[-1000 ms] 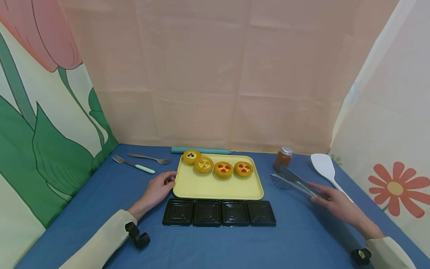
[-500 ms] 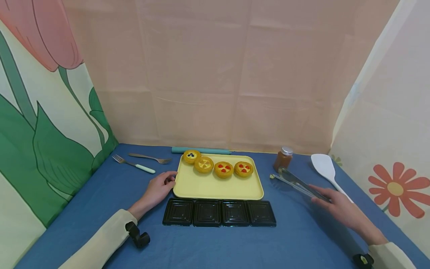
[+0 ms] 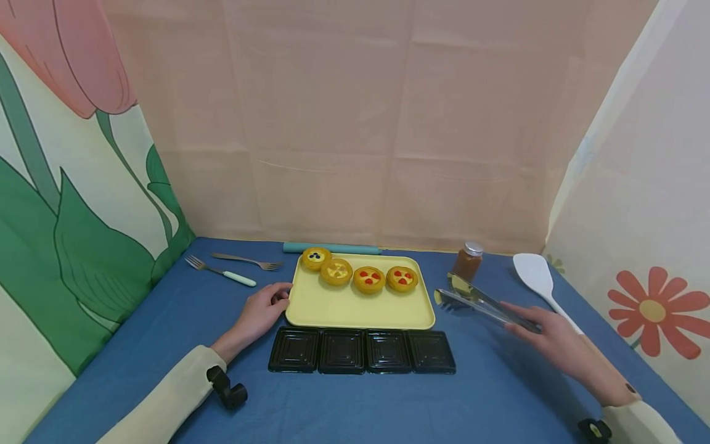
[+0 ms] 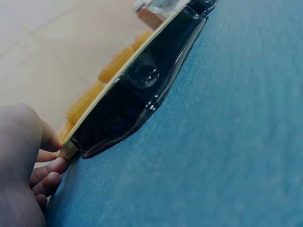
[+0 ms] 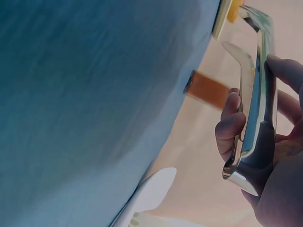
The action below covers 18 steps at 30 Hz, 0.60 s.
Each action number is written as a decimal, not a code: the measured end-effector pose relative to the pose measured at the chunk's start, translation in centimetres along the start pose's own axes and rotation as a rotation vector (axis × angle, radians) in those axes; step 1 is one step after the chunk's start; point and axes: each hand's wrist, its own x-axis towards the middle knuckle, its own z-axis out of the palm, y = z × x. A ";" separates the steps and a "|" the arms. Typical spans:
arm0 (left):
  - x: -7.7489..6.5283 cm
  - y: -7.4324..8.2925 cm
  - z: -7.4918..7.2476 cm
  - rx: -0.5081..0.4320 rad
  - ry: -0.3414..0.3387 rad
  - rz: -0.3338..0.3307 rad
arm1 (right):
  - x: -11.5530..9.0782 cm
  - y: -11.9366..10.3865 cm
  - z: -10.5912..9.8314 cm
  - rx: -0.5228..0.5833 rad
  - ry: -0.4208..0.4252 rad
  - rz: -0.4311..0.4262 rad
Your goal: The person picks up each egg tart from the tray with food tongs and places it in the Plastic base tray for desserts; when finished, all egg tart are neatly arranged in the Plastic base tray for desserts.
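My left hand [image 3: 262,310] holds the left edge of a yellow tray [image 3: 355,313]; the left wrist view shows thumb and fingers [image 4: 51,182] at its corner. Several small tarts [image 3: 368,280] sit along the tray's far side, two topped with red pieces, one with dark blue dots, one with yellow pieces. To the right of the tray, my right hand [image 3: 560,339] grips metal tongs [image 5: 259,109] above the table. The tongs' arms stand apart with nothing between them, tips pointing left toward the tray's right edge. Black square plastic containers [image 3: 342,353] line up along the tray's near edge.
Behind the tray lies a teal roll [image 3: 333,248]. Two forks, one with a pale handle [image 3: 240,279] and one all metal [image 3: 244,259], lie at left. A brown jar [image 3: 467,262] with a silver lid and a white spatula [image 3: 535,275] are at right.
The tongs have swung a little left toward the tray, and their tips have spread wider. My left hand, the tray and the tarts have stayed in place.
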 end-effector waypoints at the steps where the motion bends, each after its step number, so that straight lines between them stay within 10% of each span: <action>1: 0.0 0.0 0.0 -0.001 0.000 -0.001 | 0.0 -0.2 0.0 -0.005 0.012 -0.013; 18: -0.1 0.1 0.0 0.007 0.008 0.016 | 1.9 -2.5 1.1 -0.040 0.089 -0.103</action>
